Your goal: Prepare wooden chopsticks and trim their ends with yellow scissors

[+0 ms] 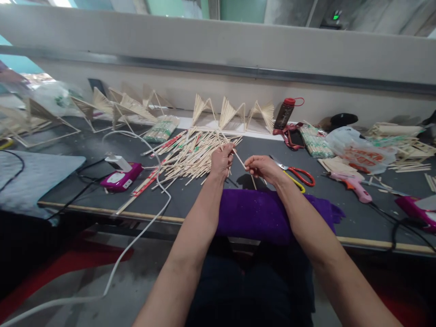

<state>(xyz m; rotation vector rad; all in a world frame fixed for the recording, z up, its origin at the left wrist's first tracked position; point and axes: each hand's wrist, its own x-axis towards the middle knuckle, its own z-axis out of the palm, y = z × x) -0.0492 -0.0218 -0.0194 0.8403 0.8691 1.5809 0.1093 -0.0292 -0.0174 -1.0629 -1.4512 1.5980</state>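
My left hand (222, 160) is closed around a small bundle of wooden sticks at the near edge of a big loose pile of chopsticks (190, 154) on the dark table (85, 181). My right hand (262, 168) pinches one thin wooden stick (240, 160) that slants up toward the left hand. Both hands hover just above a purple cloth (255, 213) draped over the table's front edge. Red-handled scissors (298, 175) lie just right of my right hand.
Fan-shaped stick frames (231, 111) stand along the back wall, more at the left (112, 106). A dark bottle with a red cap (284, 112), packs of chopsticks (161, 128), a pink glue gun (354, 186), a magenta device (121, 177), a white cable (150, 218) and plastic bags (361, 152) surround the work spot.
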